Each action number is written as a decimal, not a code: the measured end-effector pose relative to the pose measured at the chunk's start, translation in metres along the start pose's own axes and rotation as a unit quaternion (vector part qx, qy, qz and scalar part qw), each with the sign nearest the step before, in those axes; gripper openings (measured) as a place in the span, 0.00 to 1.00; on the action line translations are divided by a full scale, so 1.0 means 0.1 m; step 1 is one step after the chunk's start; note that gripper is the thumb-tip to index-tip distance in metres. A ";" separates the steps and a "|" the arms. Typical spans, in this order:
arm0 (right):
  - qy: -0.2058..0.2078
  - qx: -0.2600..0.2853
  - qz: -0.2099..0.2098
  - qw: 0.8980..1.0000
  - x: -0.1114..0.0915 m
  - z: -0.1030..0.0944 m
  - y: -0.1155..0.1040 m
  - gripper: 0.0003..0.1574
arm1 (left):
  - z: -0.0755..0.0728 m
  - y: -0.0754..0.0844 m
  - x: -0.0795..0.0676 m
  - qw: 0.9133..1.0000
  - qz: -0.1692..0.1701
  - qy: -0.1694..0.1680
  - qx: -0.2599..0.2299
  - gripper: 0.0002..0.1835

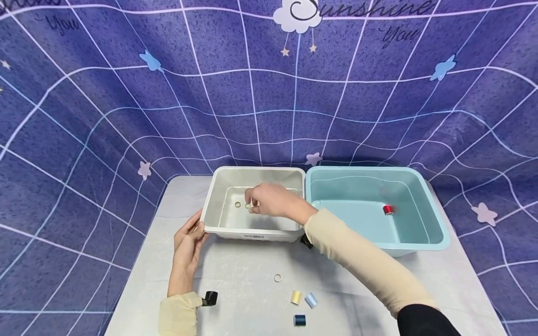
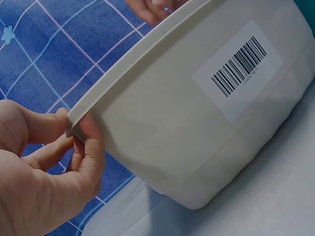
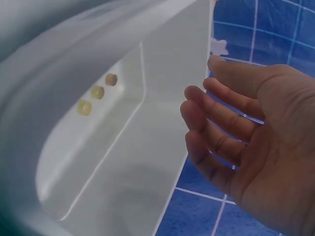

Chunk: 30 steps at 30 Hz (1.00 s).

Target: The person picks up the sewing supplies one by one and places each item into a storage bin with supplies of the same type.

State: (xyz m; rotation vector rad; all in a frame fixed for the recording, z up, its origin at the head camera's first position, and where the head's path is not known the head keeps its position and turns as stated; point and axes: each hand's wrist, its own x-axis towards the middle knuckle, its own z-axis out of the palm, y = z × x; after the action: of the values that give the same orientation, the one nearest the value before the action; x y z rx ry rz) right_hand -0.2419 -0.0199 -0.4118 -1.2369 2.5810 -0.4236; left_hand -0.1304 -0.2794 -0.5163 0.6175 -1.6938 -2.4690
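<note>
My left hand (image 1: 187,246) pinches the front left corner of a grey plastic bin (image 1: 235,230), thumb on top of the rim and fingers beneath it, plain in the left wrist view. Inside that bin, my right hand (image 1: 273,199) hovers with loosely bent fingers; the right wrist view shows nothing between them. Near its fingertips lie small pale rings: one ring (image 1: 237,204) to the left and another ring (image 1: 248,206) partly covered by the fingers. Three rings in a row, including a middle ring (image 3: 97,92), appear on the bin's floor in the right wrist view.
A light blue bin (image 1: 439,240) stands to the right, holding a red thread spool (image 1: 388,210). On the white tabletop (image 1: 235,280) in front are a loose ring (image 1: 278,278), a yellow spool (image 1: 296,297), a light blue spool (image 1: 311,300) and a dark blue spool (image 1: 300,320).
</note>
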 end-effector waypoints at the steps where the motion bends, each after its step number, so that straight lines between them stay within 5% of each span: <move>1: -0.001 0.005 -0.002 1.000 -0.03 -0.01 -0.02 0.13 | 0.00 0.00 0.00 1.000 -0.001 0.000 0.000 0.27; 30: -0.023 0.148 -0.097 0.984 -0.73 0.26 -0.28 0.18 | -0.01 -0.01 0.01 1.000 -0.005 0.000 -0.002 0.27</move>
State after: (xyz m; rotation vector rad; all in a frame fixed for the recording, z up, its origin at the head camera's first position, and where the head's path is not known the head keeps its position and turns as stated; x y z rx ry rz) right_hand -0.1687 0.0172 -0.4189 -1.3718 2.2628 -0.7755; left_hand -0.1310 -0.2804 -0.5177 0.6281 -1.6904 -2.4771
